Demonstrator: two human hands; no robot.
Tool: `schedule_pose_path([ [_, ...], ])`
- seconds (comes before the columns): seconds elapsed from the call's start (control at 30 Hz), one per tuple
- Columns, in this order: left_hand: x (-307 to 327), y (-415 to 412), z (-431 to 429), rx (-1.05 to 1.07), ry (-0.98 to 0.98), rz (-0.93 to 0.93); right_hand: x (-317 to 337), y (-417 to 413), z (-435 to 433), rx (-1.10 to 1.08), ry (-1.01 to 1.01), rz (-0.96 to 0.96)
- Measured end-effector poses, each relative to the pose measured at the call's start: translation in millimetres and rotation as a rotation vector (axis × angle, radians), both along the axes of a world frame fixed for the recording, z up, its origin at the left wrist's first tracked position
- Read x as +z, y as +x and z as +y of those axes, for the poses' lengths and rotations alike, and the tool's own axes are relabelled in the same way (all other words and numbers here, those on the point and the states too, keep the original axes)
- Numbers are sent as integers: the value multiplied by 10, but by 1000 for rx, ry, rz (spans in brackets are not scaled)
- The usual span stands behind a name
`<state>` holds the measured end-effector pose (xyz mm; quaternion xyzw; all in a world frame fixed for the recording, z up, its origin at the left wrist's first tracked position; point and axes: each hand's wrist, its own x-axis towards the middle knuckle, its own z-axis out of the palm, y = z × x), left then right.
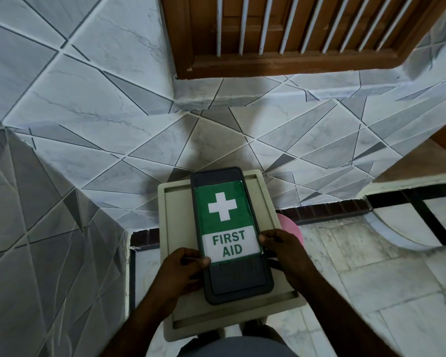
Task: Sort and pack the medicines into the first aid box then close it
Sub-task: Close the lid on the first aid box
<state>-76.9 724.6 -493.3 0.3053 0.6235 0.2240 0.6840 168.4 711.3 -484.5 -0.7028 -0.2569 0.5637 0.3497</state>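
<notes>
Closed dark grey plastic first aid box (233, 235) is steadied lengthwise on beige square table (177, 222), gripped by left hand (183, 273) and right hand (285, 249) at opposite edges; no medicines seen.

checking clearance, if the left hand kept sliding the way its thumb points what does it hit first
The left hand points right, its thumb already on the label of the first aid box, so it would press straight into the box. Past it is the right hand, on the box's other edge.
</notes>
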Motion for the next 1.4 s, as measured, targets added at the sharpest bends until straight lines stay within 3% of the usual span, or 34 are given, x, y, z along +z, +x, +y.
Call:
schedule_pose_path([
  [0.23, 34, -84, -350, -165, -144, -25, 61, 108, -590, 71, -170, 179],
  [0.37, -21, -25, -439, -72, -128, 4, 43, 63, -677, -27, -184, 288],
  [0.5, -71, 8, -478, 35, -147, -15, 35, 14, -657, -106, -160, 265],
  [0.77, -32, 48, -475, 26, -126, 22, -8, -51, -637, -172, -170, 207],
  [0.93, -16, 44, -479, -59, -78, 49, 33, -26, -647, -53, -162, 234],
  [1.1, -21, 175, -514, -115, 1, 195, -9, -210, -660, -33, -163, 125],
  [1.23, -34, 198, -491, -113, -18, 188, -28, -256, -654, -99, -158, 118],
  [1.4, -13, 137, -351, -169, -28, 141, -3, -116, -515, 33, -138, 22],
])
